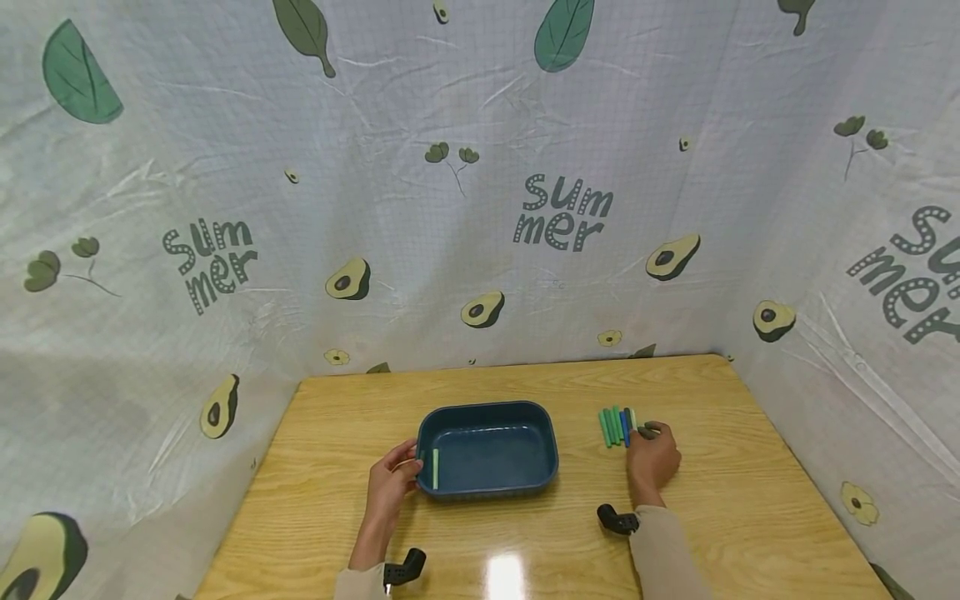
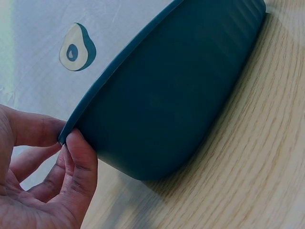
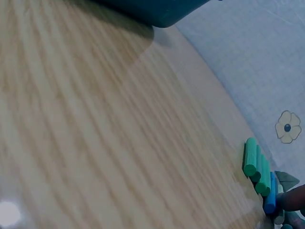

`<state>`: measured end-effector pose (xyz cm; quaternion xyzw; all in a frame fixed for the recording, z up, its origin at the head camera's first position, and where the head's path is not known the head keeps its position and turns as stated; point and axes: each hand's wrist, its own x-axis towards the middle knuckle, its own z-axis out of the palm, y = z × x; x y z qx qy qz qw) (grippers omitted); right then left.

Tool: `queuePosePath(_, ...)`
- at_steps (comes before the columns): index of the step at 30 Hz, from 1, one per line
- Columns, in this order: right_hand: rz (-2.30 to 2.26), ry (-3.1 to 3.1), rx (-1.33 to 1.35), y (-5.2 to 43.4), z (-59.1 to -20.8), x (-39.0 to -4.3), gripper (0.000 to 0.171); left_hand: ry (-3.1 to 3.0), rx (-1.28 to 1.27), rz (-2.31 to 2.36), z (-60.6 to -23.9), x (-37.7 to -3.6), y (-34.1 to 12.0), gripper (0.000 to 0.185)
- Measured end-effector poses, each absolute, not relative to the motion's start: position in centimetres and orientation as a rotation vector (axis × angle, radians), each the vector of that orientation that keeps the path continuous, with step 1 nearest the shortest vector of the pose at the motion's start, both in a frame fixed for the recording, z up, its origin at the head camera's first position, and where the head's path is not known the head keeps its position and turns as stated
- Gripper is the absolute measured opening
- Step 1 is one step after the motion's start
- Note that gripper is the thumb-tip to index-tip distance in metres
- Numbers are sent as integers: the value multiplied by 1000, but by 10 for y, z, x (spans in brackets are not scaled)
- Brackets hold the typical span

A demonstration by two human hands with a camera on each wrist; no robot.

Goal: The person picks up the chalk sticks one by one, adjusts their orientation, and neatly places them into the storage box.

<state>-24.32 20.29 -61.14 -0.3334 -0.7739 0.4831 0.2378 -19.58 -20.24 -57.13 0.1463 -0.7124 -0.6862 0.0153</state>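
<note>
A dark blue tray (image 1: 543, 433) sits mid-table with one pale green stick (image 1: 435, 468) lying inside near its left wall. My left hand (image 1: 408, 469) holds the tray's left rim. In the left wrist view, the thumb and a finger of this hand (image 2: 66, 137) pinch the tray (image 2: 167, 95) rim. To the tray's right lies a row of several green sticks (image 1: 613, 426) and one blue stick (image 1: 626, 427). My right hand (image 1: 647, 433) rests at the row's right end, fingers curled on a grey-green stick (image 1: 649, 431). The right wrist view shows the sticks (image 3: 255, 162) and a fingertip (image 3: 293, 200).
The wooden table (image 1: 525, 533) is walled on three sides by a white avocado-print cloth (image 1: 480, 208). Bare wood lies in front of the tray and to the right of the sticks. Black wrist cameras (image 1: 618, 521) sit behind each hand.
</note>
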Motion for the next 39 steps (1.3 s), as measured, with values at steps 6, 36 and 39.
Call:
queuePosePath(6, 1263, -2143, -954, 200, -608, -245, 34, -2214, 452, -2141, -572, -196, -203, 42)
queuePosePath(36, 1561, -2076, -820, 207, -581, -230, 31, -2212, 424, -2144, -568, -191, -202, 44)
queuePosePath(39, 1596, -2139, -798, 211, -579, -227, 34, -2206, 427, -2136, -570, -192, -203, 42)
